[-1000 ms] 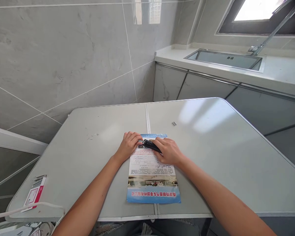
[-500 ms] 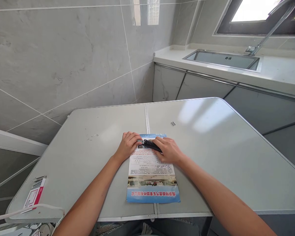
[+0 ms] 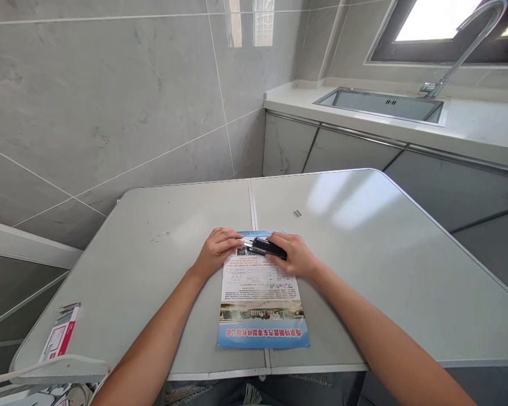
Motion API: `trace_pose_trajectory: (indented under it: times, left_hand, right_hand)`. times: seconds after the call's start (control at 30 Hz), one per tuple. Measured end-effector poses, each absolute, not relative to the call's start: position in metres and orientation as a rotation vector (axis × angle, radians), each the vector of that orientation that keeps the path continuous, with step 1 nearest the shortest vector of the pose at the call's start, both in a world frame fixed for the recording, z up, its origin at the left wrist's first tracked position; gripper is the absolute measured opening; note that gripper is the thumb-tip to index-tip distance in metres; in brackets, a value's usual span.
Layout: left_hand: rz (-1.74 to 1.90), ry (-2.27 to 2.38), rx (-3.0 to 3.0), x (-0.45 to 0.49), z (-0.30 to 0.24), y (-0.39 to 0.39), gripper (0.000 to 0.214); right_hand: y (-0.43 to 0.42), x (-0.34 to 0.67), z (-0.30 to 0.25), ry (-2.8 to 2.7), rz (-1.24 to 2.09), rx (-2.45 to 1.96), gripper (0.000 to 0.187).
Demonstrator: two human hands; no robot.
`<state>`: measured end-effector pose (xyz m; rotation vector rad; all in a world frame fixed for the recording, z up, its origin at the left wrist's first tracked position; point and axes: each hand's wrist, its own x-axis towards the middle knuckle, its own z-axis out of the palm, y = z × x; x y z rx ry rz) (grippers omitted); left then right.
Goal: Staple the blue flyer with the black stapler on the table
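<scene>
Stapler point(image 3: 270, 248) sits gripped in right hand point(image 3: 295, 259) atop flyer point(image 3: 260, 296).

Two hands, stapler, printed flyer – centre of frame.
Right hand point(image 3: 295, 257) grips a black stapler point(image 3: 270, 248) at the top edge of the flyer point(image 3: 260, 307); left hand point(image 3: 217, 252) has its fingertips at the stapler's silver end. Grey folding table point(image 3: 385, 254) beneath. Red-and-white box point(image 3: 59, 337) at lower left, sink point(image 3: 381, 105) at upper right.

The grey table point(image 3: 364, 270) bears a printed leaflet point(image 3: 262, 307) under the right hand point(image 3: 295, 258). Beyond that hand lie perhaps staples point(image 3: 297, 213); far left, a red-white box point(image 3: 59, 338).
</scene>
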<state>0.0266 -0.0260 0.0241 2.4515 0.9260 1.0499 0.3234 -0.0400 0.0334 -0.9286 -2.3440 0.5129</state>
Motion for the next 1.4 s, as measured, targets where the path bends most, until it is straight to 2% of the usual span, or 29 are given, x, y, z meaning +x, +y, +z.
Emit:
trace_pose_trajectory:
  times: [0.13,0.3,0.43,0.67,0.87,1.07,1.23,1.4]
  left_hand:
    - [1.033,0.883,2.408,0.022,0.023,-0.023,0.020]
    - [1.059,0.842,2.259,0.032,0.027,-0.030,0.010]
    - [1.088,0.839,2.174,0.042,0.031,-0.041,0.038]
    - [0.942,0.745,2.140,0.042,0.025,-0.042,0.026]
    - [1.071,0.667,1.806,0.026,0.024,-0.024,0.051]
    - [1.264,0.688,1.385,0.010,0.028,-0.018,0.060]
    - [1.260,0.676,1.388,0.012,0.028,-0.018,0.055]
    - [1.212,0.662,1.406,0.013,0.026,-0.017,0.054]
  right_hand:
    - [-0.029,0.334,0.033,-2.304,0.631,-0.841,0.023]
    - [-0.023,0.340,0.040,-2.346,0.684,-0.650,0.029]
    - [-0.037,0.327,0.045,-2.428,0.734,-0.510,0.026]
    - [-0.050,0.307,0.041,-2.431,0.780,-0.479,0.026]
    - [-0.057,0.290,0.042,-2.323,0.874,-0.549,0.026]
    - [-0.065,0.273,0.034,-2.440,1.002,-0.571,0.023]
    - [-0.067,0.318,0.035,-2.495,1.101,-0.553,0.031]
    - [-0.084,0.398,0.039,-2.404,1.095,-0.723,0.039]
